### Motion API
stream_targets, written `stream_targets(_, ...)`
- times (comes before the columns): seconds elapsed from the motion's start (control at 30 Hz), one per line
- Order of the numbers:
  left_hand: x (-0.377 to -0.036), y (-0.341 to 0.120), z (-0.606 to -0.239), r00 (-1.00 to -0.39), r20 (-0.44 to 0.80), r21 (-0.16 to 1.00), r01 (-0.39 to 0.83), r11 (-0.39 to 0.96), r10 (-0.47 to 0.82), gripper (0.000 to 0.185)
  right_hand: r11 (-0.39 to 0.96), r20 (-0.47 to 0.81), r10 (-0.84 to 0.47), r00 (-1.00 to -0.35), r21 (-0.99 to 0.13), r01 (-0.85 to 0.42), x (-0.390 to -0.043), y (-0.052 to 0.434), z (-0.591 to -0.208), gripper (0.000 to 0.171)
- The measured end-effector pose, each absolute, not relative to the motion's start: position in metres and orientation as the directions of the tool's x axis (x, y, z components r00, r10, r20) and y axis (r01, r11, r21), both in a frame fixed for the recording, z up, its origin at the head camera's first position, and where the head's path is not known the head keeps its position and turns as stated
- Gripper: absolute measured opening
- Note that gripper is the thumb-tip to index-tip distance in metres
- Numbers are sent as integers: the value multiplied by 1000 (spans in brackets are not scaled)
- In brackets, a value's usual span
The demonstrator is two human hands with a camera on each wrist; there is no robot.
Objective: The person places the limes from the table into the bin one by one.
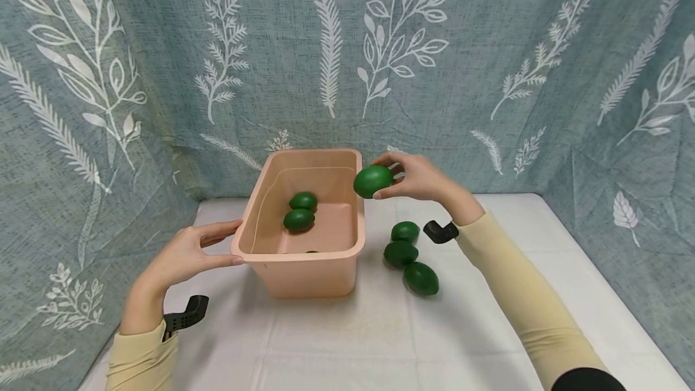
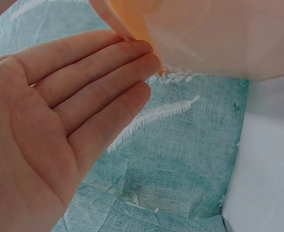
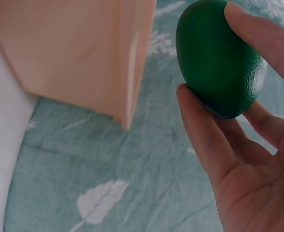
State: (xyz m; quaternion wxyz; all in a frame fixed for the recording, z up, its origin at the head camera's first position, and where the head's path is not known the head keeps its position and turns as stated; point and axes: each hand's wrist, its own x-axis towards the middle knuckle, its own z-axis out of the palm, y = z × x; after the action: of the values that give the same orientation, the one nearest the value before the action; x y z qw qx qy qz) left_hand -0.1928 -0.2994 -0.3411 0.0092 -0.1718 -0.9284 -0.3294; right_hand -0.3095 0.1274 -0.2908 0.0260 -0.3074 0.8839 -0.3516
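Note:
My right hand (image 1: pixel 412 177) holds a dark green oval fruit (image 1: pixel 373 181) between thumb and fingertips, beside the right rim of a peach plastic bin (image 1: pixel 312 276). In the right wrist view the fruit (image 3: pixel 216 58) looks smooth and glossy, with finely pebbled skin at one end. At the bin's front left corner my left hand (image 1: pixel 187 256) touches the rim with outstretched fingers and thumb. The left wrist view shows those fingers (image 2: pixel 103 72) straight against the bin's wall (image 2: pixel 229 38). Two similar green fruits (image 1: pixel 300 219) lie inside the bin; more peeks just above the front rim, mostly hidden.
Right of the bin, three more green fruits (image 1: pixel 400 254) lie close together on the white tablecloth (image 1: pixel 326 343). A blue-green cloth (image 1: pixel 293 47) with white leaf prints hangs behind and at both sides. Each wrist wears a black band with a small mount (image 1: pixel 187 312).

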Motion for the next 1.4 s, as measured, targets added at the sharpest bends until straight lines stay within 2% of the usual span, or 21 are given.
stream_targets(0.27,-194,-300,-342,-941,120,624,318,714,316,69,513,179,-629,-756,-635,-578,-316,95,-285,60)
stream_targets(0.53,-194,-302,-343,-940,132,616,326,717,315,68,514,176,-657,-733,-607,-606,-319,59,-282,58)
stream_targets(0.77,-194,-302,-343,-942,126,616,320,720,311,69,450,191,-660,-726,-674,-586,-316,41,-282,52)
stream_targets(1.17,-196,-302,-342,-940,127,614,326,719,318,69,471,200,-632,-749,-668,-576,-306,75,-288,45)
stream_targets(1.4,-197,-302,-343,-936,126,619,332,712,328,69,458,179,-583,-793,-734,-502,-299,105,-305,48)
